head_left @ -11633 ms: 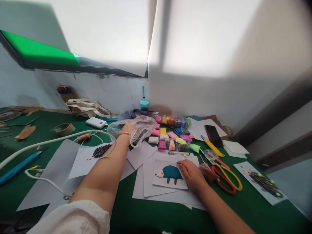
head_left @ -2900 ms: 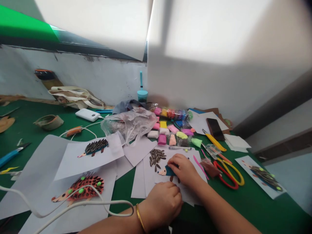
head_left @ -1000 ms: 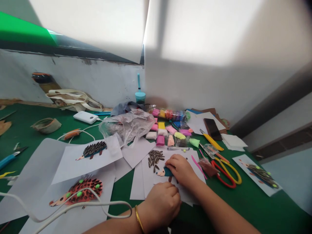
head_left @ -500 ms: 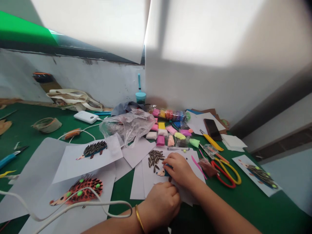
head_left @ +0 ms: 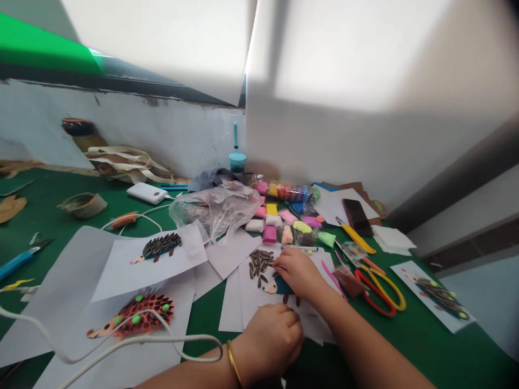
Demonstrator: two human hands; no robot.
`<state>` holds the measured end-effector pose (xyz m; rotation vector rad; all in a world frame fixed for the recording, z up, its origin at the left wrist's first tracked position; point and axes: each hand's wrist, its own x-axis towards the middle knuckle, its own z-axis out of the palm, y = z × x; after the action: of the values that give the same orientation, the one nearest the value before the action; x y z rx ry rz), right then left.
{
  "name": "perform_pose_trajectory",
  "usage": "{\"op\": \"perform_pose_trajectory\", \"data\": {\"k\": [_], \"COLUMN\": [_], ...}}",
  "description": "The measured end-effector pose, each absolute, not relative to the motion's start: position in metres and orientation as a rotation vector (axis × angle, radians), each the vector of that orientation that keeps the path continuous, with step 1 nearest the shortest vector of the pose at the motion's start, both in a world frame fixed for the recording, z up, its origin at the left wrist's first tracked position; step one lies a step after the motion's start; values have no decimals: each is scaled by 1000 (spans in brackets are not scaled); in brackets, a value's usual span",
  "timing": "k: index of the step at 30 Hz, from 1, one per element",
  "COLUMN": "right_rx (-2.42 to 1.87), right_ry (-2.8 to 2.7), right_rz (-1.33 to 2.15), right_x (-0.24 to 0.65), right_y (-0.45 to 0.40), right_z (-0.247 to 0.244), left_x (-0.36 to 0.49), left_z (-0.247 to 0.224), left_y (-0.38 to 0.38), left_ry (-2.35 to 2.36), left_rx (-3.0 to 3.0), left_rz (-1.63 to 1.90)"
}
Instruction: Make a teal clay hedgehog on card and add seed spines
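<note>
My right hand (head_left: pixel 303 274) is bent over the back of a hedgehog picture, its fingertips pinched beside a pile of striped sunflower seeds (head_left: pixel 259 265). What the fingertips hold is hidden. The hedgehog (head_left: pixel 270 289) has a pale face, a teal body and brown feet, and lies on white paper (head_left: pixel 251 310). One seed shows on its back near my fingers. My left hand (head_left: pixel 273 335), with a gold bangle at the wrist, rests as a closed fist on the paper's near edge; its inside is hidden.
Two finished-looking hedgehog pictures (head_left: pixel 162 244) (head_left: pixel 141 316) lie left under a white cable (head_left: pixel 162 338); another picture (head_left: pixel 433 294) lies right. Coloured clay packs (head_left: pixel 270 234) and a plastic bag (head_left: pixel 214 208) stand behind. Scissors (head_left: pixel 377 292), a yellow cutter (head_left: pixel 357 239) and a phone (head_left: pixel 357 216) lie right.
My right hand has drawn back slightly up and away from the hedgehog towards the seeds, so more of its teal body and feet shows. My left fist stays put. The view has shifted slightly.
</note>
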<state>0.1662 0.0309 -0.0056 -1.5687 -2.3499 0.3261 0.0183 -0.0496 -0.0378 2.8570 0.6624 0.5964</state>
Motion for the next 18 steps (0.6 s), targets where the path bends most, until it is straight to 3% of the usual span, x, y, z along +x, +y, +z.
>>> {"op": "perform_pose_trajectory", "data": {"k": [18], "right_rx": [-1658], "right_ry": [-2314], "right_rz": [393], "right_x": [171], "right_y": [30], "right_z": [-1], "left_x": [18], "left_z": [-40], "left_y": [-49], "left_ry": [662], "left_rx": [2833], "left_rz": [611]}}
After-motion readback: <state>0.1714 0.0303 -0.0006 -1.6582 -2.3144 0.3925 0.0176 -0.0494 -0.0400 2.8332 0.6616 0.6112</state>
